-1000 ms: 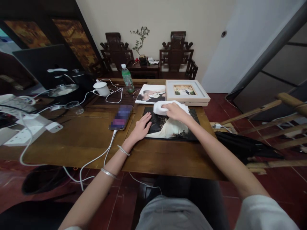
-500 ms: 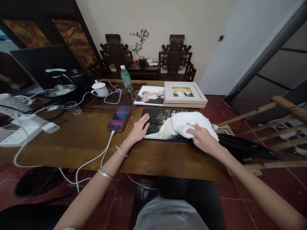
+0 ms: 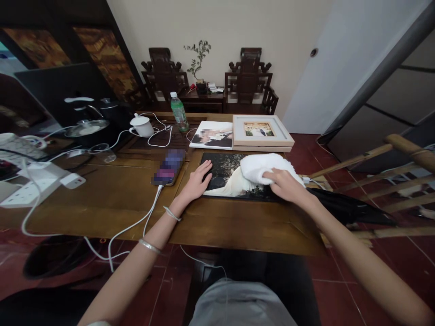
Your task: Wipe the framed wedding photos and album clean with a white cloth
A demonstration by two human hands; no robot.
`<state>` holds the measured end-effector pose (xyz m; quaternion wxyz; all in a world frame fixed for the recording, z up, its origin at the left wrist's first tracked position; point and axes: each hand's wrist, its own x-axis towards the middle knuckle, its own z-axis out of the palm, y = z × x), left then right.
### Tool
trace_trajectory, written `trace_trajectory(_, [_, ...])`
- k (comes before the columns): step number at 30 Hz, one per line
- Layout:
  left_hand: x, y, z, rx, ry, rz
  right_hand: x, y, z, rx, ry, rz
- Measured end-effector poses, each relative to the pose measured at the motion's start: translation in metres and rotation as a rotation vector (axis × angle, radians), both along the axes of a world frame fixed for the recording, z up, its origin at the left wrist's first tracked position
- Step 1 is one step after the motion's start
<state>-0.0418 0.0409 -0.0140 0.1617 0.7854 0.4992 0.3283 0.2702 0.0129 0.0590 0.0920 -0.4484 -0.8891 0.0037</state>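
A dark photo panel [image 3: 220,174] showing a long pale dress lies flat on the wooden table [image 3: 217,226]. My left hand [image 3: 199,181] rests on its left edge with the fingers stretched out, holding nothing. In my right hand [image 3: 283,183] is a fluffy white cloth [image 3: 263,167], pressed against the right part of the panel. The cloth covers the panel's upper right area, and some of my right fingers are hidden by it.
Behind the panel lie a photo print [image 3: 214,136] and stacked light frames [image 3: 261,131]. Left of it are a phone [image 3: 169,168] on a cable, a green bottle [image 3: 179,113], a lidded white cup [image 3: 142,127] and a power strip [image 3: 32,185]. Bamboo poles [image 3: 350,163] stand at the right.
My right hand and the white cloth have shifted slightly up and left over the panel, uncovering more of its lower right part. My left hand stays in place.
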Motion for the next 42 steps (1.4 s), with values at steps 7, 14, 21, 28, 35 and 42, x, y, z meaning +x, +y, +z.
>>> trace_trajectory(7, [-0.001,0.001,-0.001,0.032,-0.020,-0.011,-0.003,0.063,0.006,0.017,0.023,-0.022])
trace_trajectory(14, [0.000,0.000,0.000,0.042,-0.024,-0.004,-0.007,0.039,-0.001,0.026,0.039,-0.072])
trace_trajectory(21, [0.002,-0.001,0.000,0.030,-0.001,0.017,-0.002,-0.059,-0.017,0.067,0.048,0.027])
trace_trajectory(28, [0.004,-0.001,0.001,0.026,-0.005,0.023,-0.009,-0.101,-0.017,-0.004,0.000,0.163])
trace_trajectory(35, [0.002,-0.003,0.004,0.020,0.003,0.014,-0.018,-0.021,0.002,-0.022,-0.018,0.035])
trace_trajectory(42, [0.002,-0.001,0.003,0.021,-0.006,0.009,-0.033,0.063,0.013,-0.020,0.001,0.024])
